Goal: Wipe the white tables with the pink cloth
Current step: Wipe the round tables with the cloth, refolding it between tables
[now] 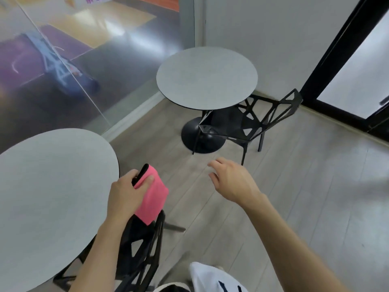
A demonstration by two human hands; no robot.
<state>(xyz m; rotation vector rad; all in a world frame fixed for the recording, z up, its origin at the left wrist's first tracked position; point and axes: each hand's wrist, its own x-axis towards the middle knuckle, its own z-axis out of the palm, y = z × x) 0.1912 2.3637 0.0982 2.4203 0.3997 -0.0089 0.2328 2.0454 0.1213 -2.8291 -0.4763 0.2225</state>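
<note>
Near white surface [52, 197]: round, lower left of frame. Far white surface [207, 77]: round, upper centre, on a black pedestal. Black lattice chair [271, 116] tucked in at its right side. Second black chair [143, 249] at bottom centre, beside the near surface.

Right hand [233, 182], centre of frame: released, fingers spread above the floor.

Left hand [126, 194]: grasping the folded pink cloth [154, 197], thumb on top. Cloth is just off the near surface's right edge, above the second chair (dark strip at its top end, unidentified).
</note>
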